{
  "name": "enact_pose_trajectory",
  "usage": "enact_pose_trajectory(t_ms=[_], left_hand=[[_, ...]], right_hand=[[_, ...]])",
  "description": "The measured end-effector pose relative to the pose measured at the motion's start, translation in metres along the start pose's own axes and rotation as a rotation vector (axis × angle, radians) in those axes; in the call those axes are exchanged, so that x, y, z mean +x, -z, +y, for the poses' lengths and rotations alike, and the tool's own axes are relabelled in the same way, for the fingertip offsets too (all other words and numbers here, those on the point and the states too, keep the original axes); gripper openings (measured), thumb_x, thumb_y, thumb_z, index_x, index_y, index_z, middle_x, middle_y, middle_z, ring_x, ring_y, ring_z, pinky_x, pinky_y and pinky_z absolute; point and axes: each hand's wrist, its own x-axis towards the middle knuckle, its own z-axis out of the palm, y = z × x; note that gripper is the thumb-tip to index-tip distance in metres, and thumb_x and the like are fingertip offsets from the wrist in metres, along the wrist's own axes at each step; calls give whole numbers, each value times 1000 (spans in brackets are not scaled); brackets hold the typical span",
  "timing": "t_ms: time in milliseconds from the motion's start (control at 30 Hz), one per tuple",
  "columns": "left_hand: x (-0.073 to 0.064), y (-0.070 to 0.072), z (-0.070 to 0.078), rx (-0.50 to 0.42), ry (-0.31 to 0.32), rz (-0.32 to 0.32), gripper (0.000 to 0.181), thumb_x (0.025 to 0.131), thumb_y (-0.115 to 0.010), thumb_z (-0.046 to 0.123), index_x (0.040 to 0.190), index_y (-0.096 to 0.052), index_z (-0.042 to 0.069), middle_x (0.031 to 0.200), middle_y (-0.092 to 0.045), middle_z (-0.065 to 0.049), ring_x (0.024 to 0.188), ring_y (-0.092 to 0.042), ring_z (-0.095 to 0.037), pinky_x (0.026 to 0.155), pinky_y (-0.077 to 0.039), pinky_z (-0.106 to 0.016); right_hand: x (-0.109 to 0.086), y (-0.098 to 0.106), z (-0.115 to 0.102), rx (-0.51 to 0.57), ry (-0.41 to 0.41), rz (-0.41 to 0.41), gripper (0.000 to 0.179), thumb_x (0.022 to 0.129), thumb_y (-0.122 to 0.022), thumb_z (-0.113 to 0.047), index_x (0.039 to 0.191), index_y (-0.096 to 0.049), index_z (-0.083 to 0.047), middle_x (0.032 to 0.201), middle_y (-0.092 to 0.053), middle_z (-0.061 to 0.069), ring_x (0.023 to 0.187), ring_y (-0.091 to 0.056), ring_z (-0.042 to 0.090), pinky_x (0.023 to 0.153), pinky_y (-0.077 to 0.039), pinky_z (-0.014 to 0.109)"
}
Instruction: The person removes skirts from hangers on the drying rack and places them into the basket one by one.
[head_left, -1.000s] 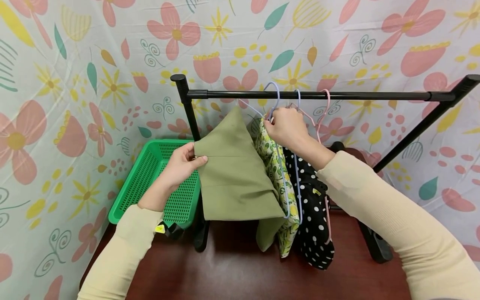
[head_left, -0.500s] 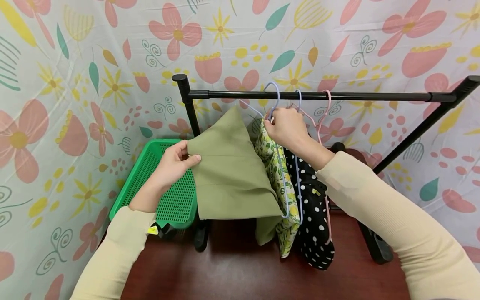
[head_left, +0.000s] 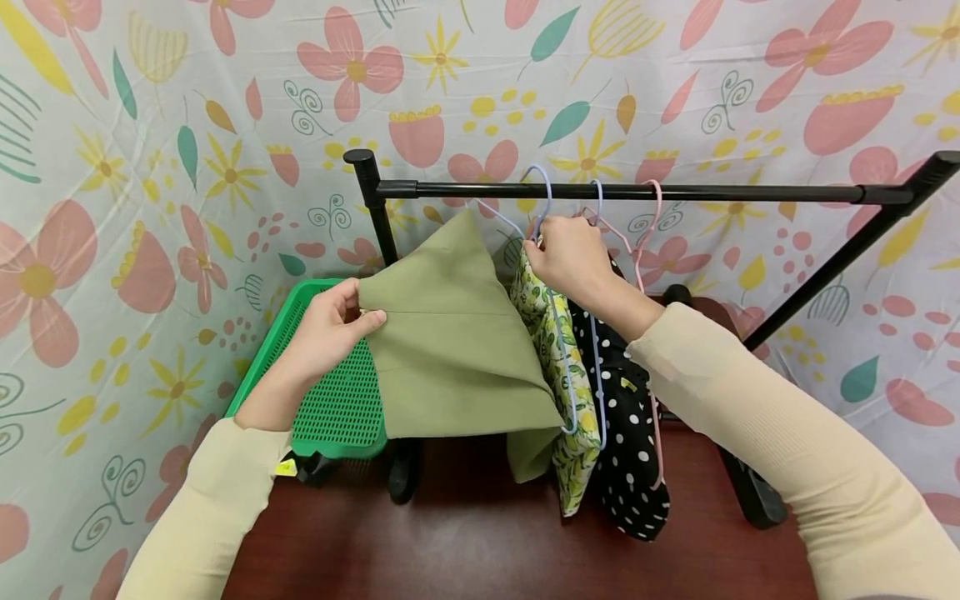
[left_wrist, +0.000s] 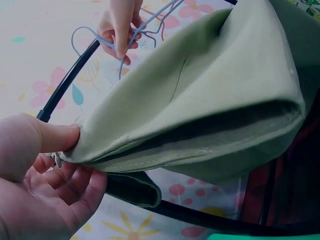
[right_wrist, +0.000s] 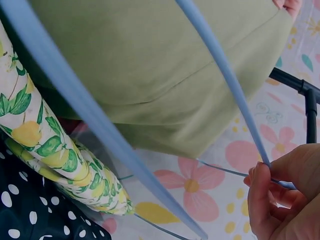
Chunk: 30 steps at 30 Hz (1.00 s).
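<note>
My left hand (head_left: 318,337) pinches the left edge of a folded olive green garment (head_left: 450,350) between thumb and fingers. The garment is draped over the lower bar of a light blue hanger (right_wrist: 225,70), whose hook goes over the black rail (head_left: 472,190). Just below that hook, my right hand (head_left: 573,258) pinches the hanger. In the left wrist view, the cloth's open fold (left_wrist: 235,120) faces the camera, and dark olive cloth (left_wrist: 135,189) hangs beneath the fingers. To the right hang a lemon-print garment (head_left: 577,467) and a black polka-dot garment (head_left: 637,500).
Behind the left hand stands a green mesh basket (head_left: 345,408). A second blue hanger (head_left: 602,400) and a pink hanger (head_left: 657,442) share the rail. The rack's right post (head_left: 832,258) slants down to the brown tabletop (head_left: 465,542). A floral curtain (head_left: 225,100) surrounds it.
My left hand has moved left, drawing the olive garment's edge with it across the basket. The held hanger has shifted slightly left on the rail, while my right hand keeps its pinch.
</note>
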Motion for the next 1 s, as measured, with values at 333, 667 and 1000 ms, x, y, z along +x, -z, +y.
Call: enact_pose_trajectory(t_ms=[333, 667, 1000], left_hand=[[-8, 17, 6, 26, -23, 62, 16, 90, -60, 14, 97, -53, 1, 70, -50, -1, 58, -38, -16, 55, -36, -26], [-13, 26, 7, 42, -24, 106, 18, 90, -60, 14, 104, -56, 2, 74, -55, 0, 60, -39, -15, 56, -35, -26], [-15, 32, 8, 52, -19, 170, 20, 89, -61, 13, 106, -56, 3, 85, -61, 3, 65, -44, -15, 56, -36, -25]], right_hand=[[2, -4, 2, 17, 6, -1, 23, 91, -53, -17, 90, -69, -1, 68, -66, 15, 49, -57, 26, 39, -37, 30], [1, -3, 4, 5, -1, -1, 22, 91, -54, -18, 90, -69, -2, 67, -65, 15, 52, -59, 28, 46, -44, 39], [2, -4, 5, 11, -3, 0, 23, 92, -52, -17, 89, -69, -2, 62, -63, 14, 49, -56, 27, 44, -40, 35]])
